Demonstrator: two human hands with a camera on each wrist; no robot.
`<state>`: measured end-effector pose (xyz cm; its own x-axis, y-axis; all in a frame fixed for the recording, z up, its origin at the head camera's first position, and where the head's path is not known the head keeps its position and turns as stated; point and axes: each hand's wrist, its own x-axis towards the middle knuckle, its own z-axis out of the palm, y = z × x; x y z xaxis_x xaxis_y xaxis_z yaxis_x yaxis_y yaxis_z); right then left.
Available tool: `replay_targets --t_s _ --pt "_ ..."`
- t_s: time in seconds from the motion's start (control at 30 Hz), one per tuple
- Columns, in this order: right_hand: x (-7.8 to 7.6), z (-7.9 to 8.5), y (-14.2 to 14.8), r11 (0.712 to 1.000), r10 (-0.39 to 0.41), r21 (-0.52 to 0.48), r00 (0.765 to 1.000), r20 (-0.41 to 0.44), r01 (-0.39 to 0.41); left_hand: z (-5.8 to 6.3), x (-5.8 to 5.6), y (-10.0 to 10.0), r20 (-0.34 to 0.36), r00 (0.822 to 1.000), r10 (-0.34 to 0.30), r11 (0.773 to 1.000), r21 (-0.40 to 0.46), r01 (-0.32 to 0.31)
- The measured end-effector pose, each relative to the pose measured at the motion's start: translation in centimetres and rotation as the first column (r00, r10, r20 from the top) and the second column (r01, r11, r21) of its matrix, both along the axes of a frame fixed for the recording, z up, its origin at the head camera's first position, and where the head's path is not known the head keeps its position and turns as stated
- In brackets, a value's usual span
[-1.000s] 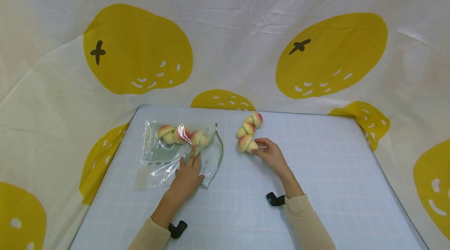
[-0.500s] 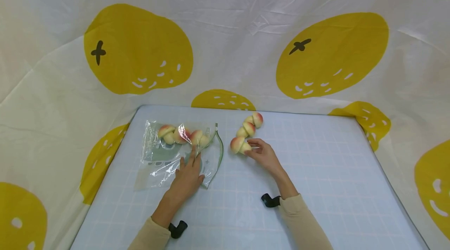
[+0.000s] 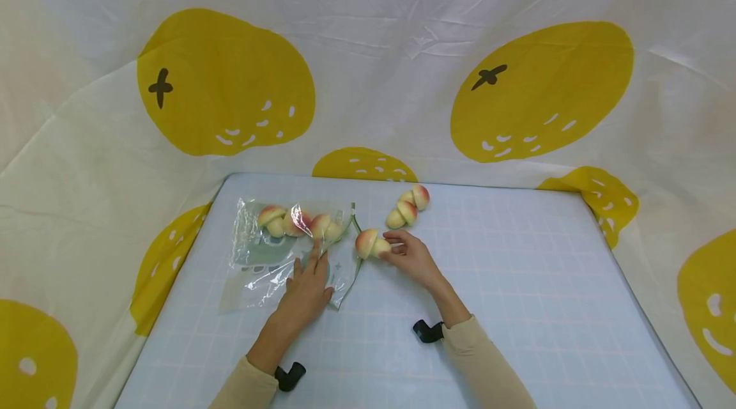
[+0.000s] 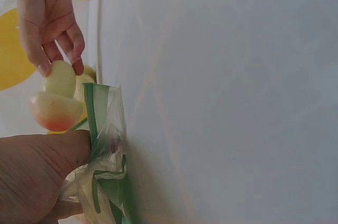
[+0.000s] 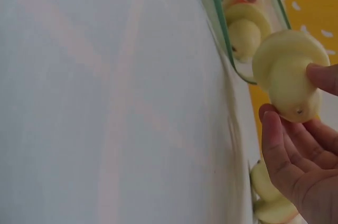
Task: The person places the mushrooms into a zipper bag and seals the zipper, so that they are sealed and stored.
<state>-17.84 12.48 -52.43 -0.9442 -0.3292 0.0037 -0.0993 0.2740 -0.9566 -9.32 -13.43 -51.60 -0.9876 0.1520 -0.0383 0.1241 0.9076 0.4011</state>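
A toy mushroom (image 3: 368, 244) with a red-and-cream cap is pinched by its stem between the thumb and fingers of my right hand (image 3: 411, 260). Its cap points left, in front of the green-edged mouth of a clear zip bag (image 3: 259, 281). In the right wrist view that mouth gapes, and a mushroom (image 5: 245, 36) shows inside it. My left hand (image 3: 307, 291) lies on the bag with its fingers extended, touching the plastic by the opening. Several mushrooms (image 3: 271, 217) lie inside the bag, partly blurred by glare.
Two more mushrooms (image 3: 402, 213) lie on the table, behind my right hand. The table (image 3: 546, 281) has a pale checked cover. A white cloth (image 3: 379, 77) with yellow fruit prints hangs behind and around it. A black wrist camera (image 3: 428, 331) sits by the right cuff.
My right hand has moved left with the mushroom, away from the other two and up to the bag's mouth. My left hand and the bag have stayed in place.
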Motion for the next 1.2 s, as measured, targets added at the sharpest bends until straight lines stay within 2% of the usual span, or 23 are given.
replay_targets --t_s 0.2,0.43,0.67,0.87,1.2 --pt "0.2 0.3 -1.7 0.997 -0.024 0.073 0.999 -0.048 0.027 -0.1 0.0 -0.1 -0.008 1.0 -0.003 1.0 0.003 0.003" --pt "0.4 0.4 -3.2 0.991 0.02 0.131 0.993 -0.114 -0.005 -0.1 0.1 -0.2 -0.009 1.0 -0.006 1.0 0.007 0.006" --pt "0.4 0.4 -4.5 0.989 0.002 0.148 0.996 -0.095 0.012 -0.1 0.2 -0.1 -0.029 1.0 -0.012 1.0 0.001 0.012" --pt "0.5 0.5 -5.6 0.984 0.029 0.176 0.993 -0.112 -0.009 0.0 0.4 0.1 -0.041 0.999 -0.004 1.0 -0.014 0.003" --pt "0.2 -0.1 -7.8 0.99 0.007 0.141 0.994 -0.106 0.008 0.2 0.4 -0.1 -0.128 0.992 -0.02 0.998 -0.053 0.014"
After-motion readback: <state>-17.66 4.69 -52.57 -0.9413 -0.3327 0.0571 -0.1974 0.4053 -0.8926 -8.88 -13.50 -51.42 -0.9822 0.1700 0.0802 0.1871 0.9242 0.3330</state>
